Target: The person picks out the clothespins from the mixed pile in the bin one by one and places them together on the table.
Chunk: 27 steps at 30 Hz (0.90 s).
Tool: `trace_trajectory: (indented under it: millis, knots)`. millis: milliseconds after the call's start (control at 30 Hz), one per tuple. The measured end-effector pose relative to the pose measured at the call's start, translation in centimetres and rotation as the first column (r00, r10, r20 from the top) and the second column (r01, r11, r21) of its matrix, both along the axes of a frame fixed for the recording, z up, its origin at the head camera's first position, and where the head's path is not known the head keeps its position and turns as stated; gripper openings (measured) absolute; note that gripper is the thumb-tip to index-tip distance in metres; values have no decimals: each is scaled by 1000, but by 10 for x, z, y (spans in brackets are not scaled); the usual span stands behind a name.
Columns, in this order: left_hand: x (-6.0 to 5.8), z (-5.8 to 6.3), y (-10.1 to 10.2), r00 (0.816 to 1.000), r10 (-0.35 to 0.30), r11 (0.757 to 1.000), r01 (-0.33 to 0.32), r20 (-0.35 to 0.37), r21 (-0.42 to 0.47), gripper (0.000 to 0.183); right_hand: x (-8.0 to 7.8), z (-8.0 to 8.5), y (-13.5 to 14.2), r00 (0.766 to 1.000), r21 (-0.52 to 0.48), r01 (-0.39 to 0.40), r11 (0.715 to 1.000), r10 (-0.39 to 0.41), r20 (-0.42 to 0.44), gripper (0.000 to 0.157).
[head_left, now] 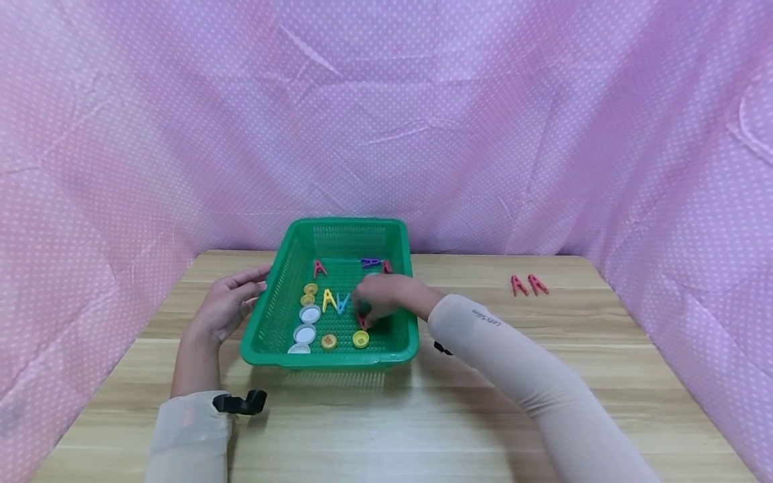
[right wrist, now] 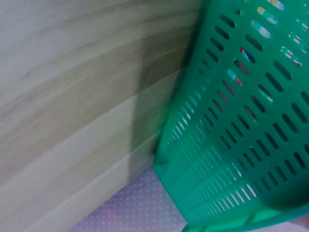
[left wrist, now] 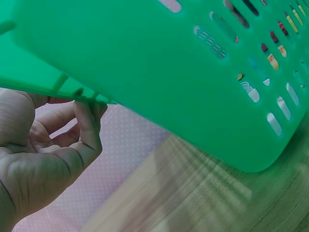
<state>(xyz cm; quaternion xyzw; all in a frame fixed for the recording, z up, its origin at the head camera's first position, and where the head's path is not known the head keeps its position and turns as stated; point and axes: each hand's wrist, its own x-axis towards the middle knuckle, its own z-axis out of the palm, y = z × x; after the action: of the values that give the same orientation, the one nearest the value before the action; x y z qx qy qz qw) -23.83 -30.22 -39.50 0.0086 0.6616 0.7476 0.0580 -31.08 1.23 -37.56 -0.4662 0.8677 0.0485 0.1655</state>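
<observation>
A green plastic basket [head_left: 329, 359] stands on the table. At its left rim, the fingertips of my left hand [head_left: 226, 302] touch the outside; the left wrist view shows that hand [left wrist: 53, 145] with bent, relaxed fingers just under the rim. My right hand [head_left: 380, 296] reaches down inside the basket and pinches a red clothespin [head_left: 362, 321], partly hidden by the fingers. Close by lie a blue clothespin [head_left: 343, 304], a yellow clothespin [head_left: 329, 300] and a yellow cap [head_left: 360, 339]. The right wrist view shows mostly the basket's slotted side [right wrist: 241, 121].
Farther back in the basket are a red clothespin [head_left: 319, 268], a purple clothespin [head_left: 371, 262] and another red one. Yellow caps [head_left: 311, 288] and white caps [head_left: 304, 334] line its left side. Two red clothespins [head_left: 519, 286] lie on the table [head_left: 604, 376] at right. Pink dotted cloth hangs behind.
</observation>
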Motion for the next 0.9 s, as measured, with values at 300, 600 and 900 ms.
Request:
trace_trajectory:
  millis: [300, 600, 900]
  knots:
    - [1, -1, 1, 1000, -4, 1000, 4, -15, 5, 49, -3, 0, -2, 998, -79, 14, 997, -9, 61, 35]
    - [1, -2, -4, 1000, -17, 1000, 16, -11, -20, 58, -4, -1, -5, 986, -134, -7, 991, 29, 164, 40]
    - [0, -2, -4, 1000, -23, 1000, 22, -13, -12, 54, -3, -2, -8, 989, -103, 19, 995, -4, 147, 40]
